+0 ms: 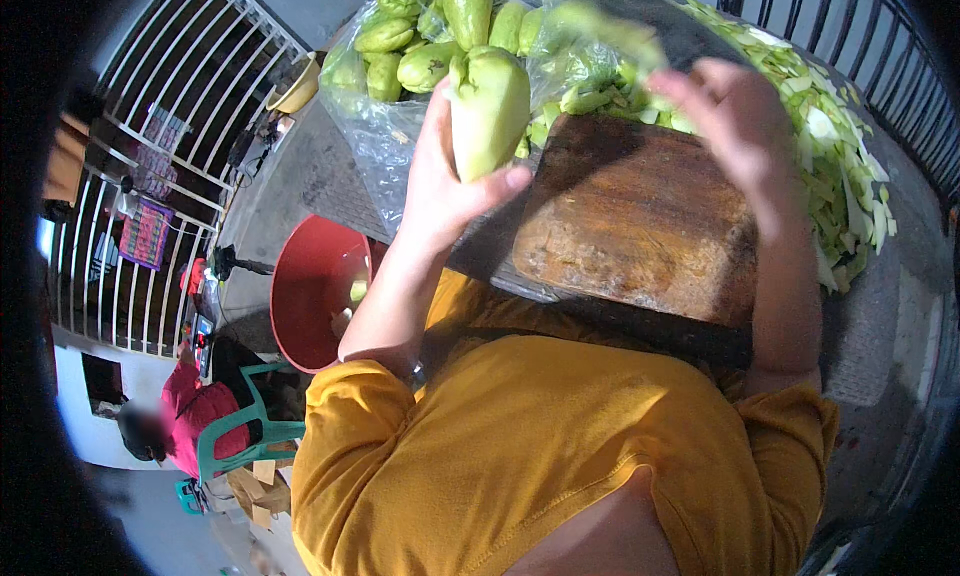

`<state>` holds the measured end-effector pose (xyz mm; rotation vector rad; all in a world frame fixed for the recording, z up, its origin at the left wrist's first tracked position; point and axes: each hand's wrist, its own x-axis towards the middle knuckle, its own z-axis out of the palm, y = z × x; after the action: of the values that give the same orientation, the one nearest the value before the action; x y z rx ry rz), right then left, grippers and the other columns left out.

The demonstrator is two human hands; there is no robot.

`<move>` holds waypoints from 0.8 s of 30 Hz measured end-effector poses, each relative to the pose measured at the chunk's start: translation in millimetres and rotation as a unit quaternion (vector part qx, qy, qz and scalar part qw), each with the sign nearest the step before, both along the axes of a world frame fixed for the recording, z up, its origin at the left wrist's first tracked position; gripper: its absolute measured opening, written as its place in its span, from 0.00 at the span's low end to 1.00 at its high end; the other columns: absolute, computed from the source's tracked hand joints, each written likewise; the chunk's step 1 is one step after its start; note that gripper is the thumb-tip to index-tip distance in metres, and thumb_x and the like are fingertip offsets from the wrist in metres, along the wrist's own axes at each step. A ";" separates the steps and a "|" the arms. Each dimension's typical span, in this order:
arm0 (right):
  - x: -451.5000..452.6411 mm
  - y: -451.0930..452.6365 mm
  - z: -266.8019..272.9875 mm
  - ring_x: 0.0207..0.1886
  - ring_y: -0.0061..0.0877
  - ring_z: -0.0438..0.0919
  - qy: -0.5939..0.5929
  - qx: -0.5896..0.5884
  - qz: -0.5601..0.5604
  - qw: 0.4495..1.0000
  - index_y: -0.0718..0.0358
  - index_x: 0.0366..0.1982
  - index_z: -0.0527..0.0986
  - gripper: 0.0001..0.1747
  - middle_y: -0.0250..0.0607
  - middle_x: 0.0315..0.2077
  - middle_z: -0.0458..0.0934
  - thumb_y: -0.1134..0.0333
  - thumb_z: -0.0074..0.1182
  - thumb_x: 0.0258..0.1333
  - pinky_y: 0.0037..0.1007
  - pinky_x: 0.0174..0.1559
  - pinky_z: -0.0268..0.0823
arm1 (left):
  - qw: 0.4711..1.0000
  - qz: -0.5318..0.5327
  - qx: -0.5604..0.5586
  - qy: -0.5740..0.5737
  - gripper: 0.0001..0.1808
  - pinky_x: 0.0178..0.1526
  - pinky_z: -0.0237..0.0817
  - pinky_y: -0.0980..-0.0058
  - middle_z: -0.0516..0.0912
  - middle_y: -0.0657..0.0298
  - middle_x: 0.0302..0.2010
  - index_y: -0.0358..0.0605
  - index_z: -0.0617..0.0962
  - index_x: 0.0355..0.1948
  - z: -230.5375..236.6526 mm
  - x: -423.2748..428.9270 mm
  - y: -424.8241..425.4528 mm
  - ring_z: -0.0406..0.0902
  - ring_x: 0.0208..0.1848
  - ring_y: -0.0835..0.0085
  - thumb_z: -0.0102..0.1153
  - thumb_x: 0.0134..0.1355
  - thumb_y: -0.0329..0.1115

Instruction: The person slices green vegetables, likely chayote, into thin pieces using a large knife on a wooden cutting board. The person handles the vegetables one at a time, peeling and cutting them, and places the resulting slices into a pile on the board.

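Note:
My left hand (442, 193) grips a chayote (489, 118) upright, its near side pale and peeled, its top still bumpy. My right hand (739, 125) is raised past the far right part of a worn wooden cutting board (637, 216). Motion blurs this hand. By its fingertips is a smeared green shape (607, 29), perhaps a strip of peel; whether the fingers hold it, or a tool, is unclear. Beyond my left hand, several unpeeled chayotes (427, 65) lie on and in a clear plastic bag (367, 148).
Green peelings (825, 140) are heaped along the right, with more trimmings (600, 95) behind the board. A red bucket (311, 298) containing pale pieces stands at my left. Farther left, a person in pink (206, 418) sits on a green plastic chair (255, 426).

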<state>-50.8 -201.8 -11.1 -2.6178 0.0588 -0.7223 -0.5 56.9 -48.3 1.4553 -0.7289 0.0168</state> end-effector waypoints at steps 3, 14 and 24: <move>12.1 -50.9 -6.0 0.20 0.32 0.72 0.016 0.079 -0.121 0.989 0.66 0.17 0.75 0.38 0.46 0.14 0.70 0.33 0.49 0.48 0.34 0.28 0.64 | 0.989 -0.085 -0.057 0.103 0.44 0.58 0.61 0.65 0.70 0.53 0.56 0.38 0.60 0.62 -4.5 -3.4 1.9 0.71 0.55 0.63 0.66 0.46 0.40; -27.1 26.4 4.6 0.14 0.24 0.64 0.041 0.050 0.168 0.984 0.64 0.14 0.70 0.29 0.36 0.09 0.64 0.44 0.60 0.47 0.29 0.20 0.57 | 0.927 -0.152 -0.109 0.324 0.31 0.57 0.66 0.57 0.70 0.47 0.56 0.35 0.61 0.61 -45.6 17.3 -19.1 0.70 0.57 0.54 0.52 0.62 0.41; -54.5 61.2 0.9 0.20 0.37 0.78 0.053 0.000 0.297 0.953 0.61 0.17 0.77 0.33 0.41 0.15 0.77 0.34 0.53 0.45 0.36 0.26 0.70 | 0.955 -0.051 -0.180 0.230 0.29 0.54 0.67 0.64 0.75 0.55 0.50 0.39 0.67 0.56 -57.7 -14.9 -39.9 0.74 0.51 0.64 0.60 0.55 0.38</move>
<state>-105.3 -140.6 -10.3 -2.4653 -0.6686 -0.3631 -15.4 17.1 -106.0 1.0172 -0.3889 -0.2512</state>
